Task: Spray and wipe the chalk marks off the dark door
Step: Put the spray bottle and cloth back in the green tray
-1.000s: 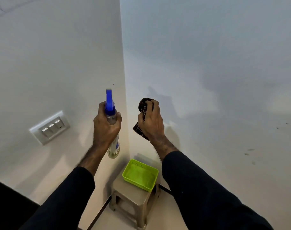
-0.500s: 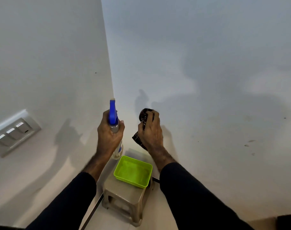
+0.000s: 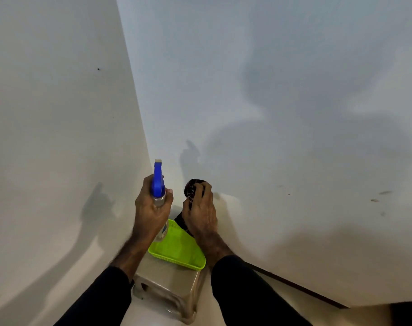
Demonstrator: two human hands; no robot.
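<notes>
L hand [image 3: 151, 208] grips spray bottle [image 3: 158, 184], R hand [image 3: 201, 214] cloth [image 3: 192, 190], above basket [image 3: 176, 252]

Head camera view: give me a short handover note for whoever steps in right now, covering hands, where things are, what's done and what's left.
Left hand grips the spray bottle upright.
Right hand holds the dark cloth bunched.
Both are above the green basket, which sits on the stool in the corner between pale walls.
Done: cannot tell; the dark door and its chalk marks are not in view.
Left: find the door, then check whether it needs spraying and wiping.
</notes>
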